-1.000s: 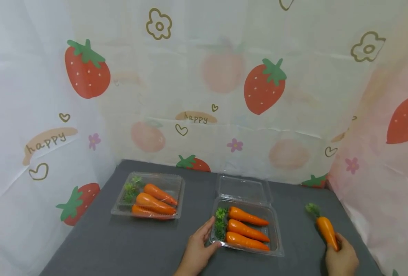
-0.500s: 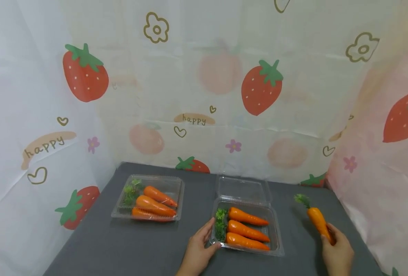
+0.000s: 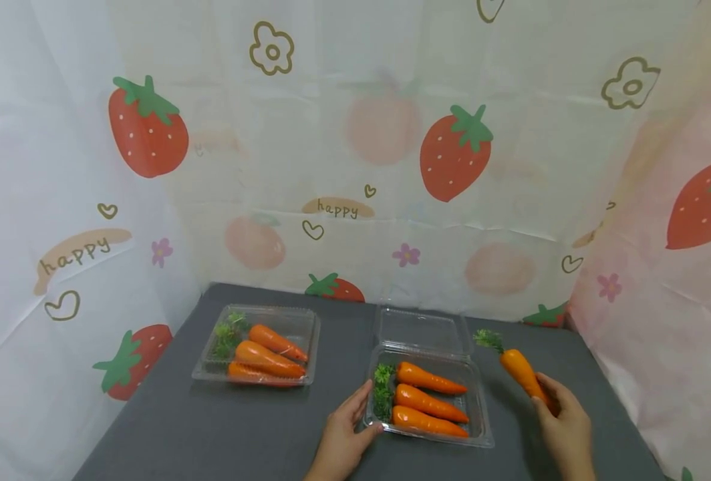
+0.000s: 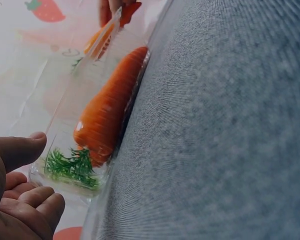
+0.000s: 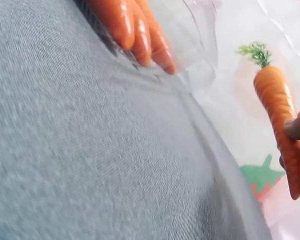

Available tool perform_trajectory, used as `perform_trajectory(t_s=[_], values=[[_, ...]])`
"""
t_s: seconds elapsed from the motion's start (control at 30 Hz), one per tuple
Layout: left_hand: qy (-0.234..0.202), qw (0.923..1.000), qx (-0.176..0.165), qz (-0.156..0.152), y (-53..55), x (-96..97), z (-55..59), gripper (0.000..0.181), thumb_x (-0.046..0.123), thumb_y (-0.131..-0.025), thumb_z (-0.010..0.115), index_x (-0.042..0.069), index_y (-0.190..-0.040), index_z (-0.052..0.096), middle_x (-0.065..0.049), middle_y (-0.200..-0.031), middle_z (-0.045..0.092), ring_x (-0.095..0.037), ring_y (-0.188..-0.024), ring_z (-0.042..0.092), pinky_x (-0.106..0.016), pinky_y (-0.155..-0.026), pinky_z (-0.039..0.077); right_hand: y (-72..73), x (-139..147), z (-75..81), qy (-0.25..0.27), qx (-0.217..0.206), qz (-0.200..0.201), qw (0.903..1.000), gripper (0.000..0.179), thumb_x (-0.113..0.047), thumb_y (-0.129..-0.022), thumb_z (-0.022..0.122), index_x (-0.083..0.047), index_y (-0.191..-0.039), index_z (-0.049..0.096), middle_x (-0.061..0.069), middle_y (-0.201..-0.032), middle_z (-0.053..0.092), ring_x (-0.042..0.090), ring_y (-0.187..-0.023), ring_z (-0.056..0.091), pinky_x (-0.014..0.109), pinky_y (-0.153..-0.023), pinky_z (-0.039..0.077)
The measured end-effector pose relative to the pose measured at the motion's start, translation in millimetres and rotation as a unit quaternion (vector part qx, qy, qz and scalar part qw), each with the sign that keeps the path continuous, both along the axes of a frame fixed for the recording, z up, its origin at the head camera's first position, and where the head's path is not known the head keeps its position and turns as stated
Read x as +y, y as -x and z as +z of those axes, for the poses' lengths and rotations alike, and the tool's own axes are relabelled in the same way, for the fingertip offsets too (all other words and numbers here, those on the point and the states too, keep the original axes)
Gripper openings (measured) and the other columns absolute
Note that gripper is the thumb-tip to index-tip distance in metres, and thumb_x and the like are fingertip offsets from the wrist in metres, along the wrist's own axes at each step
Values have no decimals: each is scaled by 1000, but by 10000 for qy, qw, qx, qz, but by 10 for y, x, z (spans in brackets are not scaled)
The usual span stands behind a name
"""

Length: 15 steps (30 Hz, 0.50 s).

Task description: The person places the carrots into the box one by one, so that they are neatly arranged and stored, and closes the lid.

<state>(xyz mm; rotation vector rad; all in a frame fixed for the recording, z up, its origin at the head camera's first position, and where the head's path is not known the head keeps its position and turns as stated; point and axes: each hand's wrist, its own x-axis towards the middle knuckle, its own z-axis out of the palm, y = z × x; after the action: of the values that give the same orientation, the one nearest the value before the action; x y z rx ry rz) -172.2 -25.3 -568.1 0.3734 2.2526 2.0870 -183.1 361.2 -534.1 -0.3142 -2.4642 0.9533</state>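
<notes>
My right hand (image 3: 562, 417) pinches an orange carrot (image 3: 520, 371) near its tapered tip. The carrot is raised off the table, its green leafy top pointing back and left; the right wrist view shows thumb and fingers round its lower part (image 5: 277, 100). To its left stands a clear plastic box (image 3: 482, 427) with its lid (image 3: 421, 331) folded back. Three carrots (image 3: 430, 403) lie side by side in it, leafy tops at the left. My left hand (image 3: 343, 431) holds the box's front left corner, thumb at the front rim and fingers along the left wall.
Another clear plastic box (image 3: 313, 327), lid down, stands at the back left with several carrots (image 3: 268, 357) inside. Both boxes are on a dark grey table (image 3: 241, 427). A strawberry-print cloth (image 3: 331, 160) walls the table at the back and both sides.
My right hand has lifted the carrot and carried it left, close to the right side of the open box. The left hand and both boxes stay where they were.
</notes>
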Motion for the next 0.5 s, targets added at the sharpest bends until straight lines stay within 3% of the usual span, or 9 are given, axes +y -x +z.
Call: perform_trajectory(t_s=[0.07, 0.17, 0.37, 0.5], values=[[-4, 10000, -35, -1, 2, -1, 2, 76, 7, -88, 81, 4, -155, 44, -20, -159, 42, -39, -144, 42, -42, -113, 41, 7, -38, 18, -11, 110, 194, 9998, 45, -3, -92, 76, -9, -135, 67, 14, -128, 69, -20, -96, 45, -3, -74, 38], [-4, 10000, -82, -16, 6, -2, 4, 77, 7, -87, 81, 4, -155, 44, -20, -159, 41, -39, -145, 42, -42, -113, 41, 20, -95, 32, -74, 342, 500, 9981, 45, 1, -90, 77, -7, -133, 68, 15, -126, 70, -24, -96, 43, -4, -76, 39], [70, 10000, -30, 6, 12, -1, 19, 76, 4, -88, 80, 4, -155, 44, -22, -159, 42, -40, -144, 43, -43, -113, 41, 53, -212, 47, -96, 837, 1154, 9897, 46, 7, -86, 78, -4, -129, 70, 15, -120, 72, -22, -100, 49, -2, -80, 44], [166, 9999, -4, 41, 1, 0, 40, 76, 3, -88, 79, 5, -155, 44, -21, -159, 42, -40, -144, 43, -42, -112, 43, 76, -283, 65, -1, 851, 1517, 9848, 47, 8, -86, 77, -5, -130, 69, 14, -122, 70, -19, -103, 51, 0, -82, 46]])
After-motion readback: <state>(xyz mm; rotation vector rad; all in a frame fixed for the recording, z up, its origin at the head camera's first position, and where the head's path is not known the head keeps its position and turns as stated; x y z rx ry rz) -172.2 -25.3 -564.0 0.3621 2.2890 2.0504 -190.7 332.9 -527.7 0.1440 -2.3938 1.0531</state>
